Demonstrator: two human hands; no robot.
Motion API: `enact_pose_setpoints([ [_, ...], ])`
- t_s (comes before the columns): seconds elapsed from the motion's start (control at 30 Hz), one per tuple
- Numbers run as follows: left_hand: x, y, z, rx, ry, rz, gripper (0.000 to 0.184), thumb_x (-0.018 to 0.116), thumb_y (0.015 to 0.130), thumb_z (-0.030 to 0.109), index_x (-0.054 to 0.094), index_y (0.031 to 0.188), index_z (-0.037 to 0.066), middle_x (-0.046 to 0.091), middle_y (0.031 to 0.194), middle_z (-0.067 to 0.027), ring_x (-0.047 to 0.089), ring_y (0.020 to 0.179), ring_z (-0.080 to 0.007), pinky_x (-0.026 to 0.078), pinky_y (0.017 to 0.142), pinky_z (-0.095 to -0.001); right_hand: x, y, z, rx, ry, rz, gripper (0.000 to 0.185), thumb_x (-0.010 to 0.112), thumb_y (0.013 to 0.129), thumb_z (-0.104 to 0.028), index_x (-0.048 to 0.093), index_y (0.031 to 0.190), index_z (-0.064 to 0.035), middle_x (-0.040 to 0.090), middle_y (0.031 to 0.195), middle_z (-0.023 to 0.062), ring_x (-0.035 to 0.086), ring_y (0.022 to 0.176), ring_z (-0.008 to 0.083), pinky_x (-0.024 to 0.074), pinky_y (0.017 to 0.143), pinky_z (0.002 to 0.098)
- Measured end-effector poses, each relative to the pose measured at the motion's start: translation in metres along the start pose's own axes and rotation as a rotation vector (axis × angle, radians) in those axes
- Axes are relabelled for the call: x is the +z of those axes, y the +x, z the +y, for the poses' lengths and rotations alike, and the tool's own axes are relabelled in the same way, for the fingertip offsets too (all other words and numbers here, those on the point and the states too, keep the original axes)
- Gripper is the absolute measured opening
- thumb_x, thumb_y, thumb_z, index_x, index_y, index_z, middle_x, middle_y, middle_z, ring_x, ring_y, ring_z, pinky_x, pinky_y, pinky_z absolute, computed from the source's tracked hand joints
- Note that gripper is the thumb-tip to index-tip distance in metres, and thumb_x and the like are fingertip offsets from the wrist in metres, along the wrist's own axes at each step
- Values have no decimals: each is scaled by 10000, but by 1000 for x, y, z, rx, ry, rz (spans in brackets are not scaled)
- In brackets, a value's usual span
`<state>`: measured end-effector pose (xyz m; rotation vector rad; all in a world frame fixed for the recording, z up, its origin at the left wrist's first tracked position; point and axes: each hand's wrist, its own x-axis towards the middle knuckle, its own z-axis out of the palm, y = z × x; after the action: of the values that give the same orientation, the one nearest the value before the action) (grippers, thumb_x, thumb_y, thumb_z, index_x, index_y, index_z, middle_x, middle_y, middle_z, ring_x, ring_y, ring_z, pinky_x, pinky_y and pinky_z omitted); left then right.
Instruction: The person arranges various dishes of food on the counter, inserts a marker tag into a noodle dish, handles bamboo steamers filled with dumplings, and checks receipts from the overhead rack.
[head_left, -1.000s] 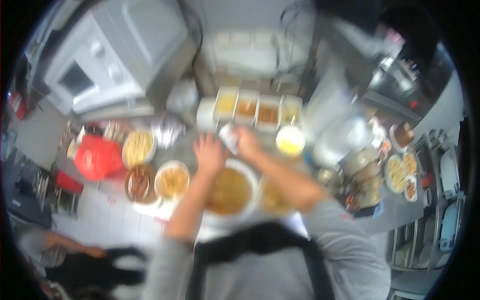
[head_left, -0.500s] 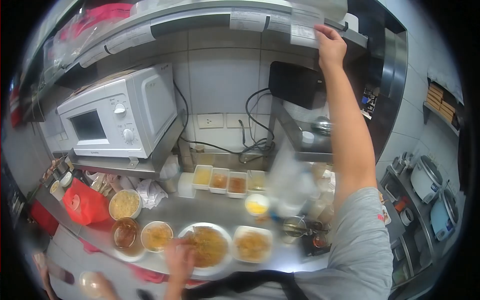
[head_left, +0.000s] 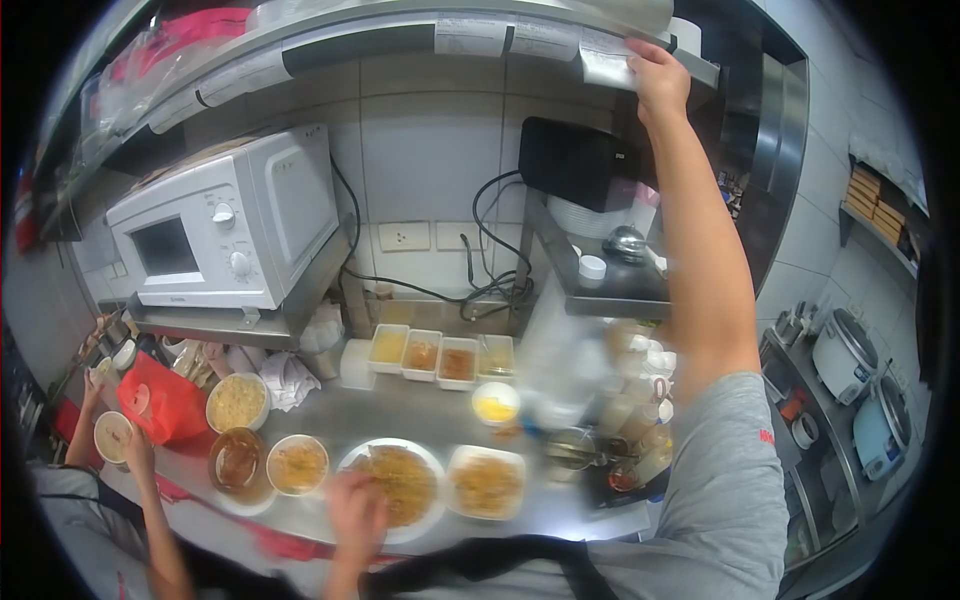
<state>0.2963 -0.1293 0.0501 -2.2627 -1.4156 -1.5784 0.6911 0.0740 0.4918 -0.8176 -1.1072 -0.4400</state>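
High at the shelf edge, my right hand [head_left: 662, 80] pinches a printed paper slip [head_left: 606, 66], its lower end curled. My left hand [head_left: 357, 510] is low at the near left side of a white plate of food [head_left: 405, 490]. Motion smears its fingers, so whether it holds anything is unclear. A square white dish of food [head_left: 487, 482] lies to the right of the plate. To its left stand a round white bowl of orange-yellow food [head_left: 298, 465] and a bowl with brown contents [head_left: 240, 463].
A co-worker's hand [head_left: 140, 452] holds a bowl [head_left: 113, 437] at far left, near a red bag [head_left: 160, 398]. Small condiment tubs [head_left: 422, 354] line the counter's back. A white microwave [head_left: 225, 220] sits on a raised shelf. Bottles [head_left: 650, 450] stand beside my right arm.
The slip in my right hand has gone from hanging flat to curled and shorter. A co-worker with a bowl has come further into view at left. My view has shifted slightly.
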Motion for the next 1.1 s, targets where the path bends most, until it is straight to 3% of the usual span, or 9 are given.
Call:
enact_pose_setpoints([
  [0.03,0,0,2,-2,7,-1,171,638,640,18,592,801,58,531,973,-111,476,984,-318,369,861,-433,-3,-4,-7,-110,-241,36,297,552,744,32,686,972,-105,614,949,122,573,916,215,460,793,296],
  [0.07,0,0,3,-4,15,-1,172,638,641,19,592,802,58,531,972,-111,475,986,-318,368,862,-433,-4,-6,1,-504,-448,215,298,531,749,3,700,926,-167,595,978,122,554,950,259,445,826,330],
  [0.17,0,2,6,2,33,-12,175,640,640,23,594,804,59,531,972,-110,473,992,-320,366,865,-435,-1,-17,-24,-799,-331,-37,290,515,757,-16,680,960,-143,569,1079,117,541,977,275,432,851,345],
  [0.37,3,2,6,-13,32,-6,175,636,640,18,597,806,57,533,970,-112,479,980,-321,373,853,-435,17,-27,-50,-907,-198,-294,279,480,770,41,575,1030,11,599,994,152,549,960,298,446,819,361],
  [0.73,-10,-10,5,-43,102,0,173,645,664,48,609,832,69,551,986,-112,505,957,-313,394,835,-399,40,-35,-36,-1059,-315,-227,331,441,662,69,605,947,24,579,1044,232,531,1010,389,413,922,410],
  [0.77,-10,-15,3,-54,107,-7,176,646,666,53,612,837,72,552,992,-106,505,965,-310,395,842,-396,46,-24,-24,-956,-532,-214,375,431,674,131,592,992,12,592,998,186,580,914,324,466,852,375],
  [0.8,-12,-17,5,-76,111,-6,179,649,666,53,615,840,76,554,997,-100,505,974,-307,397,847,-395,48,-16,-18,-1129,-538,-175,386,506,777,-28,570,1147,-122,556,1158,100,511,1072,283,426,902,343],
  [0.83,-13,-19,7,-94,118,-8,182,651,665,54,617,843,80,555,1002,-93,505,983,-305,399,852,-394,46,-10,-8,-1102,-593,-219,438,517,797,-40,499,1230,-106,539,1204,102,490,1125,279,418,923,344],
  [1.1,-30,-25,5,-138,155,-36,232,670,646,55,615,870,88,552,1000,-76,505,989,-289,411,854,-394,21,-43,-76,-1428,-294,-147,417,443,725,91,559,1113,-6,478,1078,175,521,913,282,468,753,311],
])
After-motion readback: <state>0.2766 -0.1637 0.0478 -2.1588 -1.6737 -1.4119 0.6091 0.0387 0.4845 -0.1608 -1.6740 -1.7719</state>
